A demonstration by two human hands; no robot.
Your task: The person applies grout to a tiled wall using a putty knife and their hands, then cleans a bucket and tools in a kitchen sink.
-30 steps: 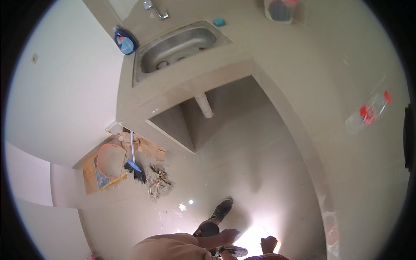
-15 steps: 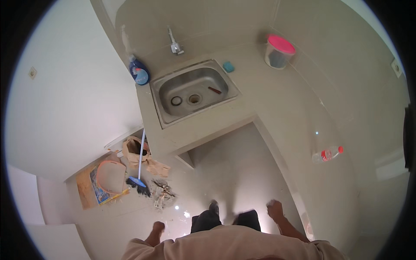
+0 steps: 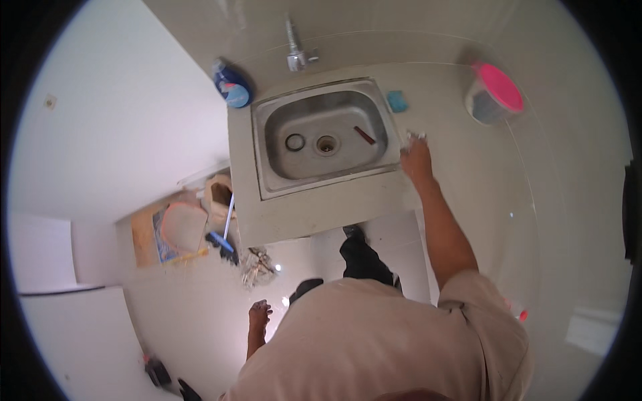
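Before you, smooth pale-beige countertop (image 3: 321,208). Set into it, rectangular stainless-steel sink (image 3: 311,115). From sink: dark-blue plastic bottle (image 3: 234,88) at ten o'clock, turquoise sponge-like block (image 3: 397,101) at two, clear pink-lidded tub (image 3: 489,99) farther, before three.

Sink (image 3: 326,120): metal, smooth, dull sheen in the basin. Faucet (image 3: 295,61): bright, polished metal. Counter (image 3: 321,208): smooth, low sheen. Sponge (image 3: 397,101): matt, soft-looking. Bottle beside the sink (image 3: 233,85): smooth plastic. Tub (image 3: 484,101): translucent plastic; its lid (image 3: 501,88), opaque plastic. Floor (image 3: 180,314): smooth, glossy, with bright reflections. Bag (image 3: 219,192): matt brown paper, creased. Broom head (image 3: 222,243): plastic, rough bristles. Shirt (image 3: 361,334): matt cloth, lightly creased.
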